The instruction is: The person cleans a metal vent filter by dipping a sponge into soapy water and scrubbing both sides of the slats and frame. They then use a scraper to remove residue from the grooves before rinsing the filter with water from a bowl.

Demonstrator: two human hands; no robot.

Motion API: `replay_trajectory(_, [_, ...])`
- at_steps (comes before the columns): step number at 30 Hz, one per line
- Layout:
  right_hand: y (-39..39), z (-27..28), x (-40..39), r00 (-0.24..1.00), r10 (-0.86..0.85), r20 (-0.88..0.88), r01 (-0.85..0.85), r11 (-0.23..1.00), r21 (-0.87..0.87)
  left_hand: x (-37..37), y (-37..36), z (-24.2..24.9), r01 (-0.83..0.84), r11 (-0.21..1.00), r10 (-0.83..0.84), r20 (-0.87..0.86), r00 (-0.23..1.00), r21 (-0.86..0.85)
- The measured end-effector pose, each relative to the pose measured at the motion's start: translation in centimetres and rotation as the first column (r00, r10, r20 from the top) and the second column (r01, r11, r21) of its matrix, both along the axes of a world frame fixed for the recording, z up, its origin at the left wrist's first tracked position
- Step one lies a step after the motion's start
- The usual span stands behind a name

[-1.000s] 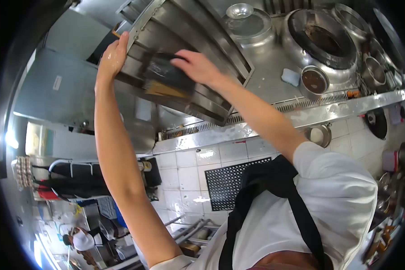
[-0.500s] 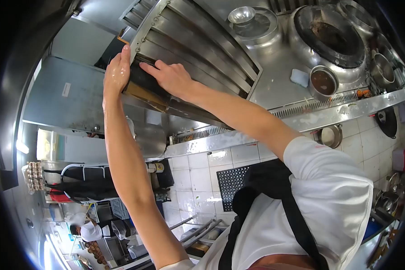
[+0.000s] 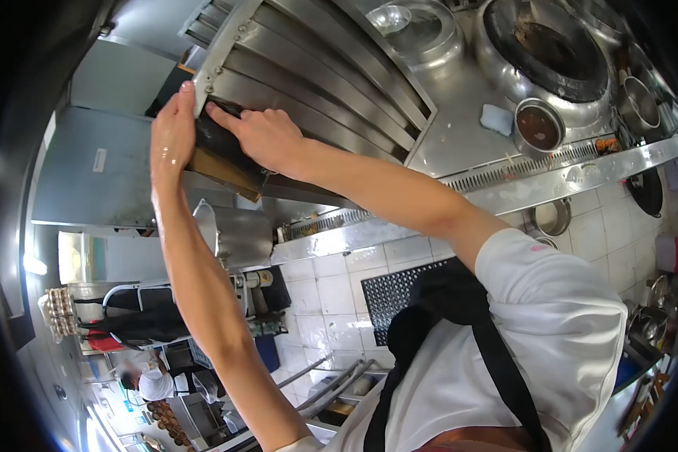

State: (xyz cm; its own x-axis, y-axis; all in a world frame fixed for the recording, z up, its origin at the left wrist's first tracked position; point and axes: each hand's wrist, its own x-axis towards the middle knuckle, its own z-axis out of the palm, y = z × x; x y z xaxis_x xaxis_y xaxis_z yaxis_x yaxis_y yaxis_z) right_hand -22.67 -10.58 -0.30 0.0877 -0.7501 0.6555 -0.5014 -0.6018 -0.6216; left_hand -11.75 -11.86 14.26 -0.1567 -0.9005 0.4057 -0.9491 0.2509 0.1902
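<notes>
A large slatted stainless-steel filter panel (image 3: 316,83) slants across the upper middle. My left hand (image 3: 175,135), wet on its back, is closed at the panel's left corner, with its fingertips partly hidden. To its right, my right hand (image 3: 267,137) lies along the panel's lower left edge. Its index finger points left onto the edge, and the other fingers bend down out of sight. Between and below my hands, a dark face with a brown strip (image 3: 226,175) shows under the panel.
Behind the panel is a steel stove with a wok (image 3: 554,49), a pot of brown liquid (image 3: 539,129) and a pale sponge (image 3: 496,118). A large steel pot (image 3: 241,237) stands below my left hand. A co-worker (image 3: 155,383) is at lower left.
My hands and the panel's left corner appear further left and slightly lower; the whole view has shifted left too. The brown strip beneath has shifted down and left and shows its end.
</notes>
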Motion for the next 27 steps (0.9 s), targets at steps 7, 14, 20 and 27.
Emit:
replay_trajectory(7, [0.0, 0.4, -0.6, 0.999, 0.032, -0.038, -0.034, 0.998, -0.044, -0.8, 0.7, 0.0, -0.046, 0.999, 0.046, 0.053, 0.998, 0.001])
replay_trajectory(14, [1.1, -2.1, -0.6, 0.997, 0.069, -0.032, -0.066, 0.995, 0.080, 0.2, 0.5, 0.0, -0.022, 1.000, 0.022, 0.055, 0.998, 0.010])
replay_trajectory(20, [-0.5, -1.9, -1.6, 0.997, 0.060, -0.044, -0.062, 0.996, -0.056, 0.3, -0.5, 0.3, -0.020, 0.998, 0.018, 0.035, 0.999, 0.054])
replay_trajectory(27, [-1.4, -1.1, 1.5, 0.987, -0.030, -0.156, 0.020, 0.998, -0.063, 1.8, -1.4, -0.5, -0.022, 0.996, 0.019, 0.031, 0.999, 0.088])
